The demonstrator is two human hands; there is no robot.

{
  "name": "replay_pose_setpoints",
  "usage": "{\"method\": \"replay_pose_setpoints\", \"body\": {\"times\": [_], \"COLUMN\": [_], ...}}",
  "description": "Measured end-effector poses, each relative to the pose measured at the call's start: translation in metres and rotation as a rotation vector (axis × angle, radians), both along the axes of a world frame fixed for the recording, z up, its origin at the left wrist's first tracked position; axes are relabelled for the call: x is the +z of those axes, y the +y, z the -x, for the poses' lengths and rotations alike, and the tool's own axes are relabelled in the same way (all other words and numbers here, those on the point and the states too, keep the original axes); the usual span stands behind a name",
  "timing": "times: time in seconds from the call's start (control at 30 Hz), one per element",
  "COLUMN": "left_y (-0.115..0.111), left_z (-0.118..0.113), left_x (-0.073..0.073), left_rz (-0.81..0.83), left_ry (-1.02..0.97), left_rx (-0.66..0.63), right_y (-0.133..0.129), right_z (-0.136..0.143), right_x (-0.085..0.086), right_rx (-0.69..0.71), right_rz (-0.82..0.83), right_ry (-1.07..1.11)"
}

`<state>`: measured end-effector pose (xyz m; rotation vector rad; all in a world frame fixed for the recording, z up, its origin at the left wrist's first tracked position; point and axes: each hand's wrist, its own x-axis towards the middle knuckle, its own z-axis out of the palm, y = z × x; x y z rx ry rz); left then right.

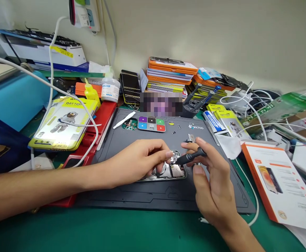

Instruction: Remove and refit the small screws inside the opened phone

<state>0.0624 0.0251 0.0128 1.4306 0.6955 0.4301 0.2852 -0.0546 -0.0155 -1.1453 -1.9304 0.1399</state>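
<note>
An opened phone (178, 170) lies on the dark grey mat (132, 196), its inner parts showing. My left hand (150, 157) rests over the phone's left part, thumb and forefinger pinched at its upper middle; what they grip is too small to make out. In my right hand (213, 175) is a black screwdriver (191, 156), held between the fingers and slanting down left, its tip end at the phone near my left fingertips. A small metal part (191, 138) lies just beyond my right fingers. Behind the phone sits a tray with coloured squares (151, 124).
Battery packs (63, 122) and a red case (90, 140) stand left. Orange boxes (168, 71) and a tool holder (191, 106) are behind the mat. At right lie an orange-white box (281, 185) and loose white cables (252, 189). A white tool (124, 120) lies on the mat.
</note>
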Motion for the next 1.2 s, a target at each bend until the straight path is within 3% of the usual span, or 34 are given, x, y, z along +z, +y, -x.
{"method": "replay_pose_setpoints", "body": {"times": [0.2,0.47,0.97,1.2], "left_y": [0.000,0.005,0.002,0.000], "left_z": [0.002,0.005,0.008,0.004], "left_x": [0.000,-0.004,-0.008,-0.005], "left_rz": [-0.181,-0.492,-0.658,-0.672], "left_ry": [0.094,0.154,0.210,0.263], "left_rx": [-0.057,-0.117,-0.201,-0.199], "right_y": [-0.001,-0.004,-0.007,-0.008], "right_z": [0.005,0.013,0.016,0.002], "right_x": [-0.002,0.010,0.012,0.014], "right_rx": [-0.085,-0.090,0.016,-0.143], "right_rz": [0.008,0.089,0.208,0.043], "right_ry": [0.066,0.448,0.462,0.451]}}
